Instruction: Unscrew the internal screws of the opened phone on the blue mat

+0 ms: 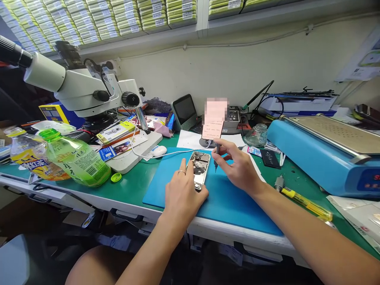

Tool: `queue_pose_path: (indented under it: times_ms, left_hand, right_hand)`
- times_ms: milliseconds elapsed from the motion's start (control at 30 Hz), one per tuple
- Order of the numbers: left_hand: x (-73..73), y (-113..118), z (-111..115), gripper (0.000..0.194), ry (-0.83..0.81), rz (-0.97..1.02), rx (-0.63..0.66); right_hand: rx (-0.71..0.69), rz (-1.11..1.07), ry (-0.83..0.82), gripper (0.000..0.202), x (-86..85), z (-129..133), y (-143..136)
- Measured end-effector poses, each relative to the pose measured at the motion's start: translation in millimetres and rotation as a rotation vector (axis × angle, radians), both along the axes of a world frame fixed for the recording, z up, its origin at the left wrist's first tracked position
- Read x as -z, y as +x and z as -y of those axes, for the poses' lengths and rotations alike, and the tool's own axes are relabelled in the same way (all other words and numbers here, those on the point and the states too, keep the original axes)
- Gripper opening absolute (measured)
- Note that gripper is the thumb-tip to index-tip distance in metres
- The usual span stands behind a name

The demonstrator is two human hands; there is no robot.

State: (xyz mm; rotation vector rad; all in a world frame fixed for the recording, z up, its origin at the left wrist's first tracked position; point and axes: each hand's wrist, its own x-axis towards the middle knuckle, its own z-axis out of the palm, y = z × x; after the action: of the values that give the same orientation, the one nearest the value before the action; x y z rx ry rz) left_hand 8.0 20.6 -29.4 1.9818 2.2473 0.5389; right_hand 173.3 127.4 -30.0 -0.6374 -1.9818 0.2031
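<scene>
An opened smartphone (202,167) lies on the blue work mat (231,202) with its inner parts showing. My left hand (182,190) steadies it, fingers along the left side and over the upper part, thumb by the lower right corner. Just right of the phone, my right hand (237,164) pinches a thin dark screwdriver (216,163) between thumb and fingers. The screwdriver stands nearly upright, its tip pointing down over the mat and apart from the phone. Behind them, a second phone with a lit screen (212,128) stands propped on a round base.
To the left are a microscope (97,93), a green bottle (77,160), a second bottle (32,158) and a green cap (116,177). A white cable (175,152) crosses the mat's back edge. Right are a blue machine (320,158), a yellow-handled tool (307,204) and a glass jar (257,135).
</scene>
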Motion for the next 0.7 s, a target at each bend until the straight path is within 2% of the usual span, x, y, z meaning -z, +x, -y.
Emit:
queue_pose_path:
  times_ms: [133,233,300,400,433,500,567,633,700]
  left_hand:
    - [4.3,0.7,5.4,0.079,-0.011,-0.017,0.066]
    - [-1.5,-12.9,-2.9,0.086,-0.026,-0.034,0.202]
    - [-9.4,-29.6,-17.7,0.097,-0.043,-0.043,0.340]
    - [-18.5,-58.0,-51.8,0.119,-0.060,-0.062,0.563]
    - [-19.0,-65.8,-64.5,0.129,-0.059,-0.082,0.682]
    - [-15.4,-75.4,-88.3,0.134,0.050,-0.158,1.014]
    - [-7.1,-76.6,-106.5,0.136,0.174,-0.157,1.196]
    - [2.8,-72.3,-117.5,0.136,0.255,-0.113,1.283]
    - [10.9,-67.8,-122.2,0.140,0.262,-0.048,1.295]
  right_hand:
    - [-0.006,0.002,-0.008,0.033,-0.7,1.1,-0.2]
    - [-0.019,-0.003,-0.011,0.037,-0.2,2.0,-0.1]
    - [-0.026,-0.015,-0.010,0.041,1.2,2.1,-0.1]
    - [-0.031,-0.038,0.004,0.045,3.9,2.0,-1.2]
    - [-0.031,-0.044,0.012,0.045,4.5,2.0,-1.9]
    - [-0.026,-0.057,0.029,0.046,5.2,2.6,-3.2]
    - [-0.015,-0.066,0.045,0.048,5.3,4.0,-3.9]
    - [0.001,-0.080,0.051,0.050,5.5,6.1,-3.3]
    - [0.025,-0.107,0.051,0.053,6.3,8.4,-1.4]
